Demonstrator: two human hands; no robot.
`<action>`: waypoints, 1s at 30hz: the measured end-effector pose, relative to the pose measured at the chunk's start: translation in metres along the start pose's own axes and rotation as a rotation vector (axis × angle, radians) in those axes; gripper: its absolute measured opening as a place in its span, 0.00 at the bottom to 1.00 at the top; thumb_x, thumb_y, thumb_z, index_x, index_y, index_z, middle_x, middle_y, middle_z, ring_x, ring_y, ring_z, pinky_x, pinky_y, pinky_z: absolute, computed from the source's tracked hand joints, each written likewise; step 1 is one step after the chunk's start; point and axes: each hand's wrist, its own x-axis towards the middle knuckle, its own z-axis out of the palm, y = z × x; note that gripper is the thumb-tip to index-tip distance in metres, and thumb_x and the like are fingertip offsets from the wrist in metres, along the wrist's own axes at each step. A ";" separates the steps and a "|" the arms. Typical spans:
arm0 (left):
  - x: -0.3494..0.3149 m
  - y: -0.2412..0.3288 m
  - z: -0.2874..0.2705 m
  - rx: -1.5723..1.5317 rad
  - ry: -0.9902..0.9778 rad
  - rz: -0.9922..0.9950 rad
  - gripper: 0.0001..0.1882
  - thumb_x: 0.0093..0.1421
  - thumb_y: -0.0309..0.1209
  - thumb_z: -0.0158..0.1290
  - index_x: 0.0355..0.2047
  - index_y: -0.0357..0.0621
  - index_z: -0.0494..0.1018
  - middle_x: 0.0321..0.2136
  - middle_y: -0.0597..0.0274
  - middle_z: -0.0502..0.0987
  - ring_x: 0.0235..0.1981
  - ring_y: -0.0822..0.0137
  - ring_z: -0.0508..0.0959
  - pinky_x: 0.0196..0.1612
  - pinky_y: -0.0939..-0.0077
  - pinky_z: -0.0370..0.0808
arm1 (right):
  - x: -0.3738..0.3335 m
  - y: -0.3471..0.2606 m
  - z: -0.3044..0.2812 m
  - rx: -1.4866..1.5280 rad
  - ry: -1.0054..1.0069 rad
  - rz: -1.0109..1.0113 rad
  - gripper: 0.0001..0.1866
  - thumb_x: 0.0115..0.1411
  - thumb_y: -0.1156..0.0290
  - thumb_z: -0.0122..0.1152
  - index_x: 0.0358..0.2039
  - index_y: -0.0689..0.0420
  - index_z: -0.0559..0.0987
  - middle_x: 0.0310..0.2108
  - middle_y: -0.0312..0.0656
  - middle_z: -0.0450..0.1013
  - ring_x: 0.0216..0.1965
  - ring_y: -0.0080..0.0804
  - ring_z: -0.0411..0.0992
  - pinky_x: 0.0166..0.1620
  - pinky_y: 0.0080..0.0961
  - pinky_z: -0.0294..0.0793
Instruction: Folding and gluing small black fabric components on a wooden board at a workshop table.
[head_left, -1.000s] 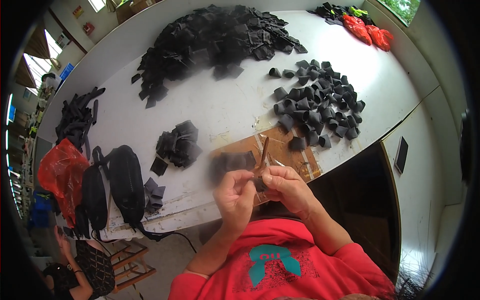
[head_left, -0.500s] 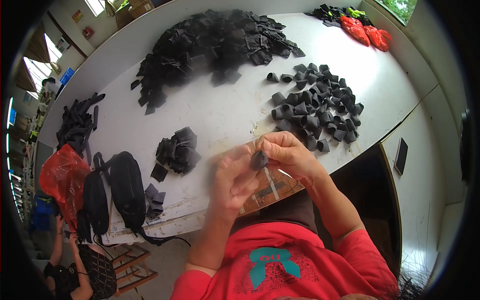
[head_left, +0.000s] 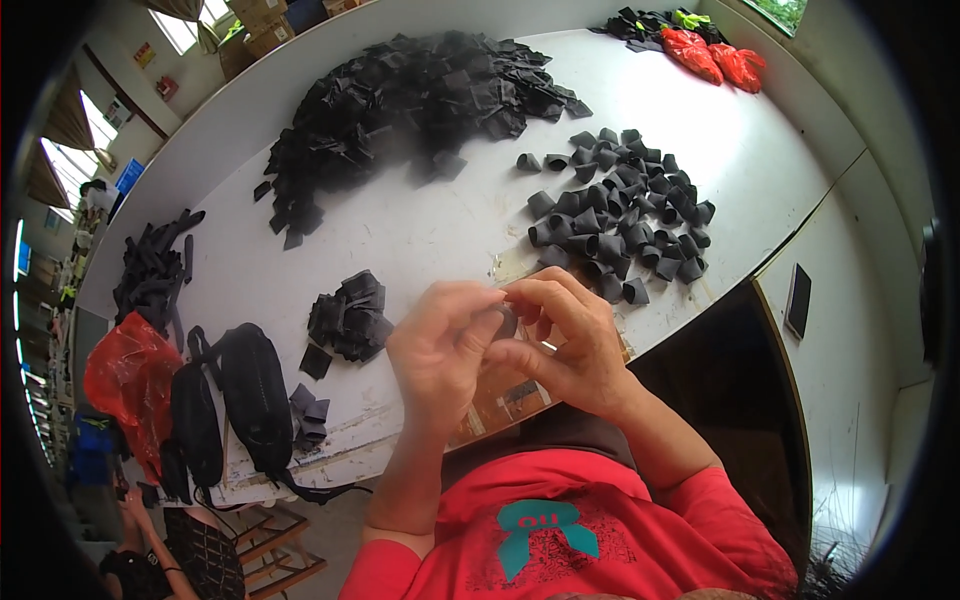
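Note:
My left hand (head_left: pixel 438 348) and my right hand (head_left: pixel 572 345) meet over the table's near edge. Between their fingertips they pinch a small black fabric piece (head_left: pixel 508 323), mostly hidden by the fingers. Beyond my right hand lies a group of black fabric pieces curled into short tubes (head_left: pixel 615 215). Left of my left hand is a small heap of flat black fabric pieces (head_left: pixel 348 315). A far larger pile of similar flat pieces (head_left: pixel 400 105) spreads across the back of the white table (head_left: pixel 400 220).
On the left sit a black bag (head_left: pixel 252 395), a red plastic bag (head_left: pixel 130 385) and a bunch of black strips (head_left: pixel 152 268). Red bundles (head_left: pixel 692 56) lie at the far right corner. A dark flat slab (head_left: pixel 798 300) rests on the right-hand surface. Another person (head_left: pixel 140 560) is at lower left, near a wooden stool (head_left: pixel 275 548).
Both hands have shifted slightly left, and the right hand has turned, its fingers now curling over the fabric piece. Less of the piece shows. The whole view has shifted a little.

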 end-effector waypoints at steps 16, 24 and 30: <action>0.002 0.005 -0.006 0.118 -0.019 0.000 0.09 0.53 0.24 0.53 0.36 0.36 0.72 0.29 0.64 0.72 0.31 0.73 0.71 0.36 0.82 0.67 | -0.001 -0.001 0.007 -0.052 0.031 -0.046 0.11 0.43 0.78 0.63 0.29 0.60 0.74 0.24 0.41 0.68 0.22 0.34 0.69 0.24 0.25 0.68; -0.011 -0.009 -0.005 -0.837 0.289 -0.332 0.06 0.57 0.28 0.49 0.32 0.39 0.72 0.30 0.59 0.72 0.34 0.68 0.70 0.41 0.74 0.67 | 0.003 0.002 0.009 -0.185 0.071 -0.125 0.12 0.41 0.78 0.64 0.30 0.59 0.74 0.23 0.41 0.68 0.21 0.34 0.69 0.24 0.25 0.68; -0.022 -0.020 -0.008 -0.538 0.194 -0.205 0.08 0.57 0.29 0.50 0.35 0.39 0.72 0.33 0.58 0.73 0.35 0.69 0.71 0.41 0.76 0.66 | -0.009 0.013 0.012 -0.093 0.084 -0.097 0.10 0.41 0.81 0.63 0.27 0.60 0.75 0.21 0.40 0.68 0.22 0.35 0.70 0.24 0.25 0.69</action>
